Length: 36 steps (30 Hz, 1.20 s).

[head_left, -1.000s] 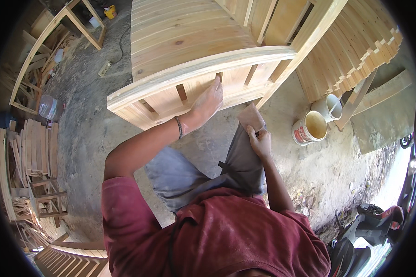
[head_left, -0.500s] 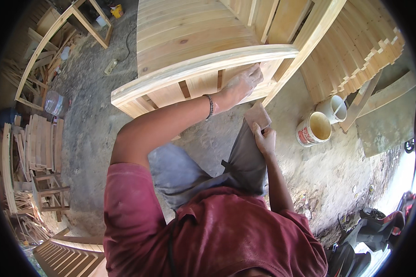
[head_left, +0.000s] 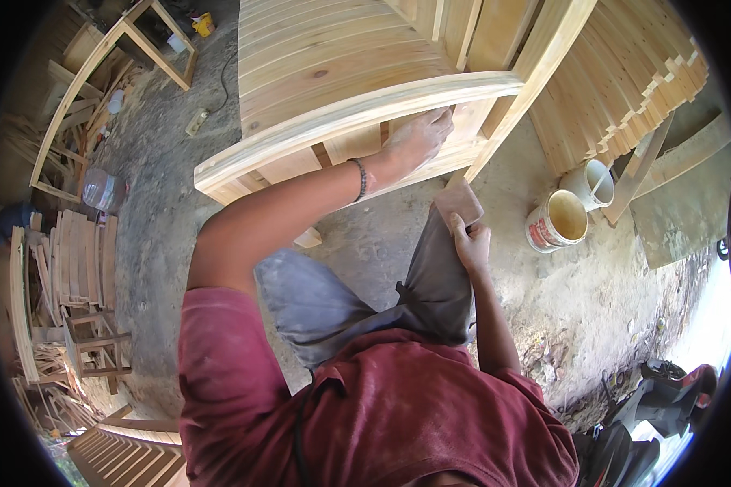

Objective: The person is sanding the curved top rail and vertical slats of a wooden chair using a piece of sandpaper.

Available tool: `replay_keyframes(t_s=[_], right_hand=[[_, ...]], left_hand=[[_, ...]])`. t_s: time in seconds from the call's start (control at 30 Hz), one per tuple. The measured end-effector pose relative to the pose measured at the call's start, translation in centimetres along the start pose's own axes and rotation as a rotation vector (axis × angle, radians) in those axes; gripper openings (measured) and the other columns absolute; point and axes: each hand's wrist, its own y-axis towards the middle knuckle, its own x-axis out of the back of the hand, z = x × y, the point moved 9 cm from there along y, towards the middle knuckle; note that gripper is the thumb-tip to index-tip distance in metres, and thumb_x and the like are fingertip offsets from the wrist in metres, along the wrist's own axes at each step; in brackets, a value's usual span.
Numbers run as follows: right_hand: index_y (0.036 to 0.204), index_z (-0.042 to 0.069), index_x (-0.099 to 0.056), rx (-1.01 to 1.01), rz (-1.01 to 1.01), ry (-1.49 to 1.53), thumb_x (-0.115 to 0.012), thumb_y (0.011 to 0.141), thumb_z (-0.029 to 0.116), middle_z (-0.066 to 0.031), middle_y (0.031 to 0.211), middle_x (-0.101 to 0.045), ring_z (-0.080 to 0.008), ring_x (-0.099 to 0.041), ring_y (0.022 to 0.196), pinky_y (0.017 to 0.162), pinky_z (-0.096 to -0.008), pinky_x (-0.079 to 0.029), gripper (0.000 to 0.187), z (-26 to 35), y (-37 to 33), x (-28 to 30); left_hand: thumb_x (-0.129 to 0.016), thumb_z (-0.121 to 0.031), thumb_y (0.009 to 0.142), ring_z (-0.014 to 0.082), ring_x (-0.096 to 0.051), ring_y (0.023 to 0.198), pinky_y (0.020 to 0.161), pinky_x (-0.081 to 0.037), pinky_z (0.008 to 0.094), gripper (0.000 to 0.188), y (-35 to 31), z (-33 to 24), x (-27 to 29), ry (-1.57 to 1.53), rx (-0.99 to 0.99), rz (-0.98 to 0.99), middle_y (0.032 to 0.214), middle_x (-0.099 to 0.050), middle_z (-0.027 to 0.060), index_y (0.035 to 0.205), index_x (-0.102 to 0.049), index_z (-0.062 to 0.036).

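My left hand [head_left: 413,148] reaches across to the side of a pale wooden bench [head_left: 333,79]. Its fingers are curled together against the slatted side panel [head_left: 352,147], just below the curved top rail [head_left: 300,123]. Whatever may lie under those fingers is hidden. Lower and to the right, over my right thigh, my right hand [head_left: 474,245] pinches a flat brownish piece of sandpaper [head_left: 460,203] between thumb and fingers. The sandpaper stands apart from the wood of the panel, close to the bench's corner post [head_left: 508,134].
Two white buckets [head_left: 558,223] stand on the floor at the right, beside a leaning slatted wooden panel [head_left: 617,89]. Stacked wood strips [head_left: 77,256] and a clear plastic bottle [head_left: 101,191] are at the left. A wooden frame [head_left: 81,89] stands at the far left.
My left hand has shifted slightly left along the panel, fingers still curled. My right hand still holds the sandpaper, moved slightly rightward. The view has tilted a little.
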Motion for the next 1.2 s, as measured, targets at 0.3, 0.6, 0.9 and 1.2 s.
replay_keyframes(t_s=[0.3,0.6,0.9,1.2], right_hand=[[0.067,-0.002,-0.064,-0.034,0.026,0.034,-0.07,0.096,0.028,0.0027,0.056,-0.057,-0.0052,-0.049,0.054,0.049,-0.0302,-0.039,0.042,-0.6,0.6,-0.5],[0.078,-0.006,-0.068,-0.086,0.046,0.004,-0.071,0.096,0.029,-0.0034,0.061,-0.064,-0.0075,-0.056,0.061,0.058,-0.0317,-0.048,0.039,-1.1,1.0,-0.7],[0.067,0.004,-0.063,-0.105,0.044,0.134,-0.068,0.099,0.027,0.0032,0.063,-0.06,-0.0049,-0.051,0.058,0.054,-0.0244,-0.038,0.04,-2.0,1.9,-0.7],[0.071,0.002,-0.066,-0.074,0.048,0.1,-0.067,0.1,0.026,0.0012,0.065,-0.062,-0.0062,-0.053,0.059,0.055,-0.025,-0.04,0.038,-1.6,2.0,-0.5]], left_hand=[[-0.059,-0.026,0.091,0.0274,-0.043,0.139,0.124,-0.025,0.0436,0.039,1.0,-1.5,0.3,-0.034,-0.067,0.167,0.134,-0.06,0.0041,0.126,-0.072,-0.0127],[-0.06,-0.026,0.092,0.0251,-0.032,0.15,0.126,-0.021,0.0465,0.04,-4.2,-4.1,-2.0,-0.417,0.247,-0.027,0.156,-0.047,0.007,0.127,-0.07,-0.0078],[-0.061,-0.025,0.091,0.0187,-0.02,0.155,0.126,-0.022,0.0471,0.053,-16.2,-4.3,-3.5,-0.484,0.354,0.299,0.169,-0.023,0.0027,0.142,-0.059,-0.0097],[-0.059,-0.026,0.092,0.0163,-0.018,0.155,0.127,-0.02,0.0429,0.061,-18.7,-3.7,-4.0,-0.321,0.289,0.308,0.168,-0.024,-0.0014,0.151,-0.049,-0.0156]])
